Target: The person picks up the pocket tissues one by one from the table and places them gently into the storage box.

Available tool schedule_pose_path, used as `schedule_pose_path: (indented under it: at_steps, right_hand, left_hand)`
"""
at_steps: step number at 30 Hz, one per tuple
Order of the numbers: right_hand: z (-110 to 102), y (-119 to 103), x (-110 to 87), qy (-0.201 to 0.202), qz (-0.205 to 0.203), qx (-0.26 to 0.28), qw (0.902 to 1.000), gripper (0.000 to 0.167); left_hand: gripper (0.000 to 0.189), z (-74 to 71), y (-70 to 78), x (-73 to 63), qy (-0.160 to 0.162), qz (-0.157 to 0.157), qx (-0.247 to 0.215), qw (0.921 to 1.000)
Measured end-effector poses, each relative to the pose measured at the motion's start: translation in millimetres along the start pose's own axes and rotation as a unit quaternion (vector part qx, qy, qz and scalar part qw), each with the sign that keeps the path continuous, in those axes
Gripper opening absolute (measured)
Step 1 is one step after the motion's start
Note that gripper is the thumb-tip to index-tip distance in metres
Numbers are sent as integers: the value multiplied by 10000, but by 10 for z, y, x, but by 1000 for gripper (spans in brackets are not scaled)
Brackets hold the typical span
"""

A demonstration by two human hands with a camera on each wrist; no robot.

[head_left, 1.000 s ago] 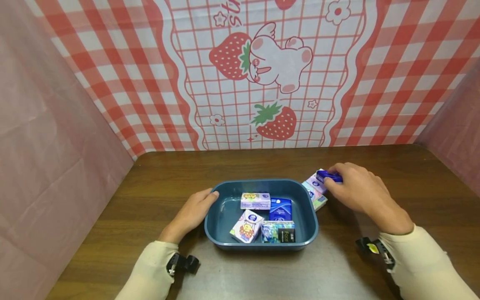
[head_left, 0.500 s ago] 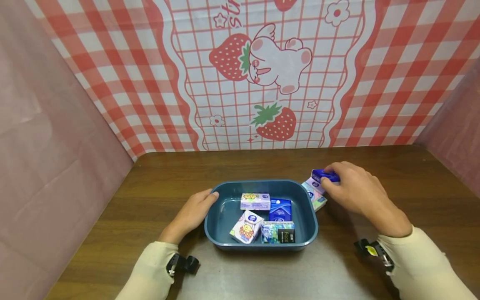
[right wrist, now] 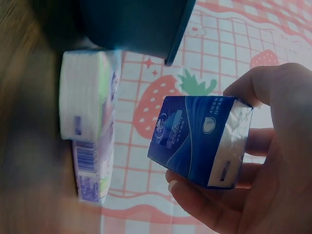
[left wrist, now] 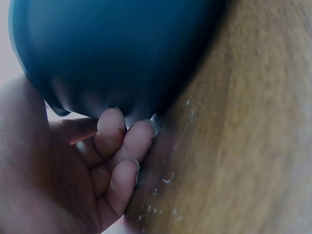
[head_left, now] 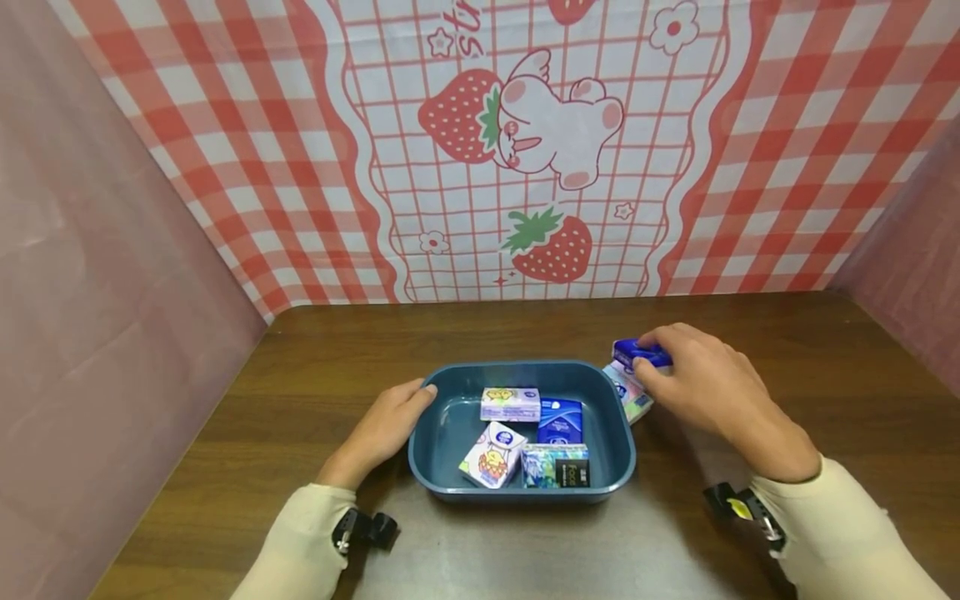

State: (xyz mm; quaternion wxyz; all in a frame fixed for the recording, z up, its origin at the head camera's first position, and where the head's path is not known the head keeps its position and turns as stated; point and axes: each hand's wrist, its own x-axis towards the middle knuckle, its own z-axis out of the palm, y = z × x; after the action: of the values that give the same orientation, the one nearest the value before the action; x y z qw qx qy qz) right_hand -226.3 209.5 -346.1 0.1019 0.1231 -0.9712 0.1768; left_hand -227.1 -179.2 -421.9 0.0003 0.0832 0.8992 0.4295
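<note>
My right hand pinches a dark blue tissue pack between thumb and fingers, off the table. Below it, at the basin's right side, tissue packs in pastel wrappers lie on the table; the right wrist view shows two, a whitish one and a purple one. At the left end of the teal basin my left hand grips the rim, thumb over the edge, curled fingertips against the outer wall. Inside lie two cartoon packs, a blue pack and a green-blue pack.
The brown wooden table extends around the basin. Behind it hangs a red checked cloth with strawberries, and pinkish cloth hangs at both sides. Black cameras are strapped to both wrists.
My right hand has moved slightly left with the blue tissue pack, toward the basin and over the pastel packs. The left hand and the basin have stayed in place.
</note>
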Motion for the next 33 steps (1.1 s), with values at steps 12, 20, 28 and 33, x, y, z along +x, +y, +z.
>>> schedule_pose_path:
  at_steps: [12, 20, 28, 33]
  right_hand:
    - [-23, -120, -69, 79, -254, 24, 9996, 43]
    - [25, -230, -63, 108, -399, -16, 9991, 37]
    - [109, -322, -72, 104, -583, -68, 9982, 35]
    - [131, -349, -82, 258, -752, -121, 9968, 33]
  left_hand:
    - [39, 15, 6, -1, -29, -21, -20, 10000]
    - [37, -3, -19, -7, -36, 88, -53, 9999]
    - [31, -2, -16, -8, -15, 99, -107, 9999]
    - [32, -5, 5, -8, -45, 76, -81, 9999]
